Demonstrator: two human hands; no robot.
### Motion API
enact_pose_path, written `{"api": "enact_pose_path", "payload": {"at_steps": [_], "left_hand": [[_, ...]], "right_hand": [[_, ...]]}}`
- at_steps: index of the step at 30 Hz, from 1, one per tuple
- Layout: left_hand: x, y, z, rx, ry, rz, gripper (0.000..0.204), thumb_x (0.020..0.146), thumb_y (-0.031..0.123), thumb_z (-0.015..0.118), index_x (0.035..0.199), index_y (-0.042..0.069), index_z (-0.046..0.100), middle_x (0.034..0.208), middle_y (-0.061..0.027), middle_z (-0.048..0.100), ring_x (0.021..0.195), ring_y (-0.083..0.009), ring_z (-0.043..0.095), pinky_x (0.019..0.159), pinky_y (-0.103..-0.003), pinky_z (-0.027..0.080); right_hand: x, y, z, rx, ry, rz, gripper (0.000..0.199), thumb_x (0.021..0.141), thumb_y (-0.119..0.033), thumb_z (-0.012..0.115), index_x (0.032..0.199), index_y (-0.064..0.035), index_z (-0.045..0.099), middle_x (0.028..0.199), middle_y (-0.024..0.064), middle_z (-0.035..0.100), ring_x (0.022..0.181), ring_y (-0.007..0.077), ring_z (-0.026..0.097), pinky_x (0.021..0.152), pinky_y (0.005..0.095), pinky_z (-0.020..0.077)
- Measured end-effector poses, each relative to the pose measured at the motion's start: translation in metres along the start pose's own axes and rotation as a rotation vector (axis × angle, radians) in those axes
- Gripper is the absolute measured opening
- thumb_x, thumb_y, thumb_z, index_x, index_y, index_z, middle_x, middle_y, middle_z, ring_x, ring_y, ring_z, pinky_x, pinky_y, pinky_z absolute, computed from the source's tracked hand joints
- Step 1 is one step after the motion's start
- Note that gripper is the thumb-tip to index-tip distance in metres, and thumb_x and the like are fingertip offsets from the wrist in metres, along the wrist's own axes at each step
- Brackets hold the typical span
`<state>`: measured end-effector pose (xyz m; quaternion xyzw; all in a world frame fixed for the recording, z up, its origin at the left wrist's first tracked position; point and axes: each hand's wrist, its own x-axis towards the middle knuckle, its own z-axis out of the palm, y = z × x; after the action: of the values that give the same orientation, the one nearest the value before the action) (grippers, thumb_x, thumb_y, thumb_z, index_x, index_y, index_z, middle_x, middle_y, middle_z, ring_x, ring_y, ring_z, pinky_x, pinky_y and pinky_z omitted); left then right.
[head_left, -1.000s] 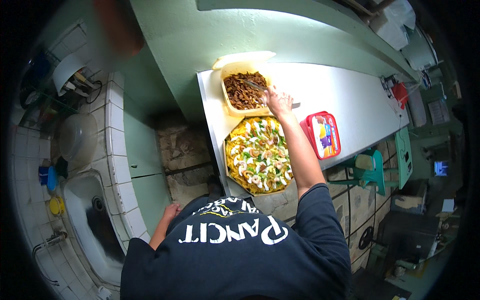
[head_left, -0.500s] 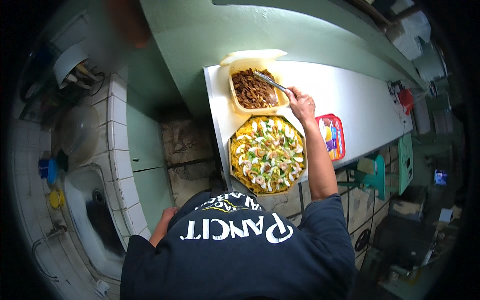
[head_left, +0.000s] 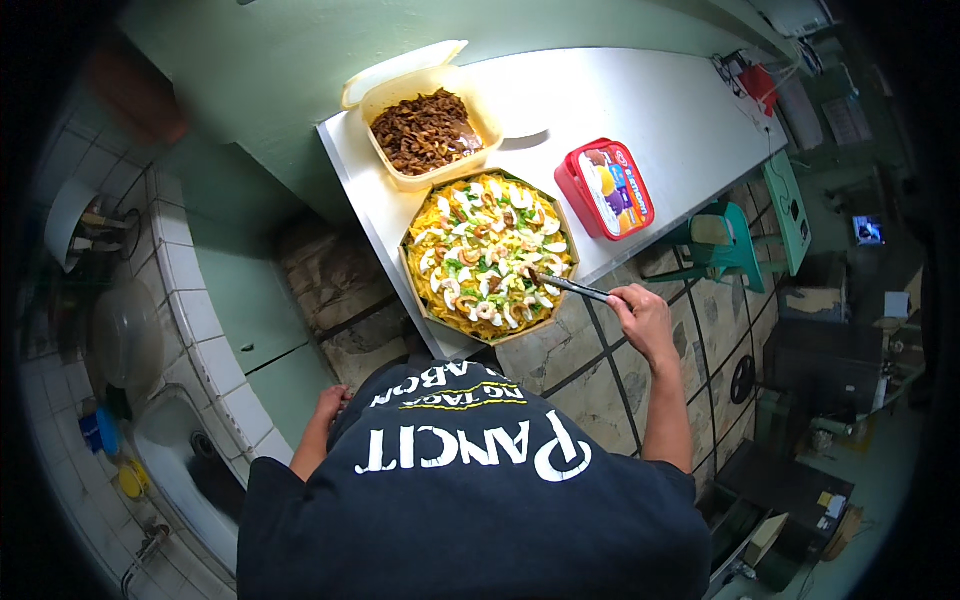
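My right hand is closed round the handle of metal tongs. Their tips reach the right side of a noodle platter, where a small brown piece shows at the tips. Yellow noodles fill this octagonal tray, topped with egg slices, shrimp and chopped greens. Behind it stands an open plastic tub holding dark brown cooked strips. My left hand hangs low beside my shirt, away from the food; its fingers are mostly hidden.
A red lidded tub sits on the white table, right of the platter. The pale lid leans against the wall. At left is a tiled counter with a sink; a green stool stands beyond the table's right edge.
My right hand has brought the tongs from the tub of brown strips down to the platter's right side. The view has shifted, and the red tub shows more fully.
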<state>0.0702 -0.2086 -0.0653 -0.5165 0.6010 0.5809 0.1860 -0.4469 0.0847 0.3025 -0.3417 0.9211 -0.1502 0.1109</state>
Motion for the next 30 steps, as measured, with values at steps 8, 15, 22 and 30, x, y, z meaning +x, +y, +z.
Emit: {"api": "enact_pose_path", "payload": {"at_steps": [8,15,22,30], "left_hand": [[0.004,0.016,-0.003,-0.172,-0.015,-0.120,0.028,0.092,0.036,0.057,0.110,0.015,0.062,0.088,0.0025,0.063,0.067,-0.0136,0.056,0.054,-0.031,0.042],[0.017,-0.043,0.010,-0.138,0.053,0.092,0.031,0.091,0.035,0.058,0.095,0.006,0.069,0.083,-0.0040,0.068,0.075,-0.0181,0.061,0.068,-0.032,0.047],[0.024,-0.054,0.024,-0.040,0.097,0.221,0.037,0.090,0.035,0.059,0.096,0.000,0.070,0.084,-0.0093,0.071,0.080,-0.0198,0.064,0.076,-0.034,0.048],[-0.003,-0.061,0.031,0.146,0.140,0.251,0.032,0.091,0.027,0.056,0.102,0.000,0.070,0.089,-0.0135,0.070,0.081,-0.0232,0.065,0.076,-0.035,0.049]], "right_hand": [[0.000,-0.012,0.024,-0.146,0.008,-0.086,0.019,0.088,-0.028,0.063,0.091,-0.0103,0.070,0.086,0.0086,0.065,0.077,0.0323,0.064,0.068,0.0431,0.0500],[0.035,-0.017,-0.013,0.059,0.147,-0.127,0.018,0.089,-0.021,0.062,0.090,-0.0042,0.069,0.081,0.0127,0.064,0.074,0.0310,0.064,0.067,0.0394,0.0491],[0.180,-0.066,0.041,-0.093,0.332,-0.286,0.024,0.093,-0.028,0.055,0.096,-0.0078,0.069,0.081,0.0160,0.068,0.077,0.0345,0.066,0.069,0.0426,0.0510],[0.261,-0.139,0.127,-0.139,0.218,-0.581,0.024,0.093,-0.036,0.055,0.095,-0.0126,0.062,0.086,0.0115,0.065,0.084,0.0342,0.065,0.071,0.0468,0.0510]]}}
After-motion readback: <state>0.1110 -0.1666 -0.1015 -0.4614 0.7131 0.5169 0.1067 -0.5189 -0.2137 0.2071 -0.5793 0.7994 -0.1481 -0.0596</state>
